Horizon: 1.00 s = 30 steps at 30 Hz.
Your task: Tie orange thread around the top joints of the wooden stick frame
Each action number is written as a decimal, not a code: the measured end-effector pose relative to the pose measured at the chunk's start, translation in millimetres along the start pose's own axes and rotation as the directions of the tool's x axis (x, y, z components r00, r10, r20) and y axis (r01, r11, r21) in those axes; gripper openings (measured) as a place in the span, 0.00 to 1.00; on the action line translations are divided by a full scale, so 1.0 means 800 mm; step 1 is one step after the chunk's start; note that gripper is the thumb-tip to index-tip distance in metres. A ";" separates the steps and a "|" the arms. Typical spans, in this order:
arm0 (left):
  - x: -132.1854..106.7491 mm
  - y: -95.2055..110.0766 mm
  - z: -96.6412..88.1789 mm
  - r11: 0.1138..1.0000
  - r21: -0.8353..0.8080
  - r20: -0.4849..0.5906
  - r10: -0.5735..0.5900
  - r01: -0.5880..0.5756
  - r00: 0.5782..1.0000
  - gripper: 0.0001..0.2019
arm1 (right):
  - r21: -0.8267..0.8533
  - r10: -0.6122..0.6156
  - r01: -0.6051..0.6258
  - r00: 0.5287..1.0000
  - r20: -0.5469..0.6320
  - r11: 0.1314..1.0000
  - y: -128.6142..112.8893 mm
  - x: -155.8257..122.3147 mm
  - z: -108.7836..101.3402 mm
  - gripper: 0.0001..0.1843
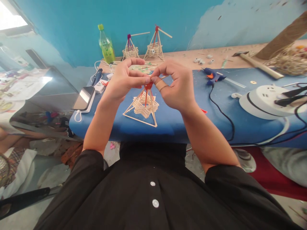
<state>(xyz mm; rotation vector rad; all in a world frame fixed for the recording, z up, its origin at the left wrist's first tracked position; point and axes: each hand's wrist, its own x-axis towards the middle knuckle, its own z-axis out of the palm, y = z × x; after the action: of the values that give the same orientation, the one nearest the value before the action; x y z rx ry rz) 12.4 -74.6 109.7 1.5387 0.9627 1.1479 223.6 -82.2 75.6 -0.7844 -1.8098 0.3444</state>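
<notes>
A small pyramid of thin wooden sticks (144, 107) stands on the blue table (177, 127), with a woven stick basket inside it and red thread (148, 85) wound round its top. My left hand (124, 80) and my right hand (176, 84) meet over that top. Both pinch the red thread at the apex, fingers curled. A tan plaster wraps one finger of my right hand.
Two finished stick pyramids (130, 48) (154, 46) and a green bottle (106, 44) stand at the back. A phone (83, 98) lies to the left, a blue glue gun (212, 76) with its cable and a white socket reel (266, 100) to the right. A hammer (259, 65) lies farther back.
</notes>
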 end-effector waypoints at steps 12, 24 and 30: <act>-0.015 -0.007 0.009 0.986 -0.026 -0.073 0.160 -0.162 0.984 0.33 | 0.023 0.008 -0.004 0.982 -0.189 1.000 0.001 -0.010 0.008 0.16; -0.010 -0.036 0.002 0.984 -0.107 -0.084 0.135 -0.144 0.987 0.35 | 0.121 0.033 0.001 0.958 -0.285 0.993 -0.013 -0.048 0.042 0.08; -0.002 -0.058 0.007 0.950 -0.083 -0.154 0.288 -0.302 0.945 0.41 | 0.122 0.045 -0.013 0.962 -0.267 0.992 -0.009 -0.033 0.048 0.05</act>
<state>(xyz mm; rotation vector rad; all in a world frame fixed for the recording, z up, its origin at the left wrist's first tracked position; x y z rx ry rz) 15.5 -66.8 63.8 1.5682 0.7631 1.5119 191.1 -99.7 45.9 -0.7364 -1.5095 0.3442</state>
